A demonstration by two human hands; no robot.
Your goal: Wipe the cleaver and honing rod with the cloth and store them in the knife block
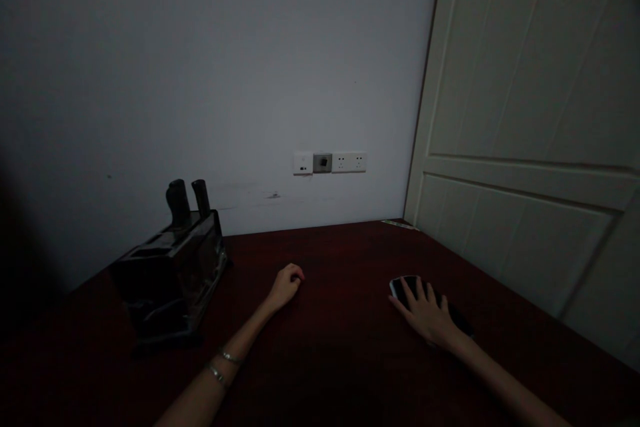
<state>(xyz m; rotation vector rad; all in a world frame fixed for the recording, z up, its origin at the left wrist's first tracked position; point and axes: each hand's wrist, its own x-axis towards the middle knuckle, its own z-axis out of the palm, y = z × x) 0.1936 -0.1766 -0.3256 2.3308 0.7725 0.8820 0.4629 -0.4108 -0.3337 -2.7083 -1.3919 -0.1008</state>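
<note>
While the right hand (427, 313) lies, fingers spread, over a dark flat object (459, 321) (pale-edged) right on the table (345, 320), the left hand (285, 287), fingers curled, rests right of a black block (187, 270).

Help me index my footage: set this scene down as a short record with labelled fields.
Surface: dark red table
Left hand: loosely curled, resting on the table; nothing visible in it
Left forearm: two bracelets
Right hand: fingers spread, laid over a flat object
Flat object: dark top, pale edge, partly covered
Left side: black box with two dark handles standing up from its top
Back: pale wall with sockets
Right side: panelled door
Light: dim
</note>
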